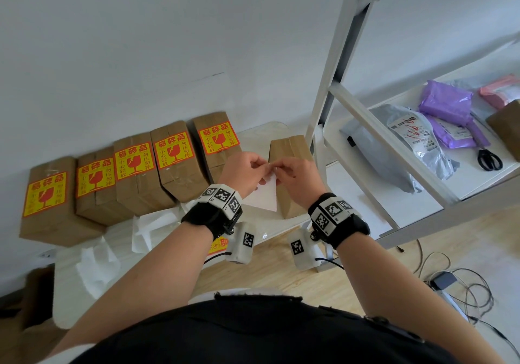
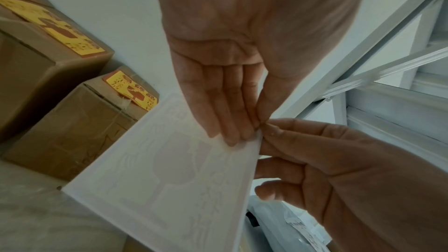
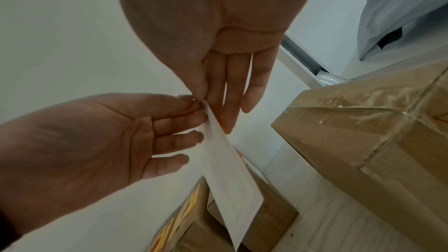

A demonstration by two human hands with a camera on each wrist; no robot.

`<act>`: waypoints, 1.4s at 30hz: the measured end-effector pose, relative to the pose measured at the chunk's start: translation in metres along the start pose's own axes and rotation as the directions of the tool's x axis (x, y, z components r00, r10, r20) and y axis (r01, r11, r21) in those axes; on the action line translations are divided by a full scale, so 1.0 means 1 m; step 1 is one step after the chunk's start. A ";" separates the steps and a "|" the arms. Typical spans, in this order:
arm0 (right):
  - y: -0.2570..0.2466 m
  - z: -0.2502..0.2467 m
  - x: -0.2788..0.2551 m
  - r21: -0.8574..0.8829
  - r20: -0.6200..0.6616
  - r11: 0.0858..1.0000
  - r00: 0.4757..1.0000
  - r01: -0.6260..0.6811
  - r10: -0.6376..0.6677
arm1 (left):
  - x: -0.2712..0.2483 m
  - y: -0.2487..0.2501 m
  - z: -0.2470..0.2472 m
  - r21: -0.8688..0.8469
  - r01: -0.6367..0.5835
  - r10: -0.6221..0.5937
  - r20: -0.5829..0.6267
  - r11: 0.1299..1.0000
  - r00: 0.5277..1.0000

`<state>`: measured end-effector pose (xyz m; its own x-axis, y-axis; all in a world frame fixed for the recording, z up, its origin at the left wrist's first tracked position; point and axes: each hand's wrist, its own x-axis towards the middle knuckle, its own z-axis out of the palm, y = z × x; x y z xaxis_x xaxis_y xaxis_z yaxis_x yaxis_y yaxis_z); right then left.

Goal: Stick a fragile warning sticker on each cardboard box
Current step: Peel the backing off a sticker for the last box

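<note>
Several brown cardboard boxes (image 1: 135,178) stand in a row against the wall, each with a yellow-and-red fragile sticker (image 1: 133,164) on its face. One plain box (image 1: 292,152) stands apart at the right, also seen in the right wrist view as a taped box (image 3: 363,131). Both hands hold a sticker sheet (image 1: 264,194) in the air in front of the plain box, white backing towards me. My left hand (image 1: 260,166) and right hand (image 1: 278,168) pinch its top corner close together. The print shows faintly through the sheet (image 2: 169,179), which hangs edge-on in the right wrist view (image 3: 230,170).
Loose white backing papers (image 1: 152,228) lie on the white table (image 1: 70,293) in front of the boxes. A white shelf rack (image 1: 365,127) at the right holds a grey parcel (image 1: 399,144), purple parcels (image 1: 447,104) and black scissors (image 1: 489,159). Cables (image 1: 450,285) lie on the wooden floor.
</note>
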<state>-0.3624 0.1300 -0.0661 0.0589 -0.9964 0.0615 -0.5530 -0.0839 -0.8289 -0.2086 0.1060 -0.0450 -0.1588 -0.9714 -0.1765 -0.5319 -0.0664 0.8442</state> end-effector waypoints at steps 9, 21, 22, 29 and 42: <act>-0.002 -0.002 0.004 0.019 -0.015 1.000 1.000 -0.015 0.015 | 0.001 0.005 0.000 0.032 -0.052 0.053 -0.036 0.998 0.998; -0.003 -0.003 0.007 -0.032 0.012 0.999 1.000 -0.013 0.014 | 0.003 0.006 -0.001 -0.031 -0.016 0.016 -0.002 0.999 1.000; -0.003 -0.003 0.007 -0.036 0.010 0.999 1.000 -0.011 0.011 | 0.003 0.006 0.000 -0.026 -0.015 0.015 -0.004 1.000 1.000; -0.002 -0.002 0.008 -0.070 0.012 0.998 1.000 0.006 -0.005 | 0.006 0.006 0.002 0.042 -0.040 0.041 -0.011 0.998 0.999; -0.002 -0.004 0.006 -0.079 0.021 0.997 1.000 -0.006 0.008 | 0.001 0.008 0.002 0.111 -0.084 0.081 0.034 0.990 0.996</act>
<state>-0.3645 0.1239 -0.0621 0.0720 -0.9964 0.0437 -0.6171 -0.0789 -0.7829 -0.2151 0.1050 -0.0393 -0.2299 -0.9652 -0.1248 -0.6058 0.0415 0.7946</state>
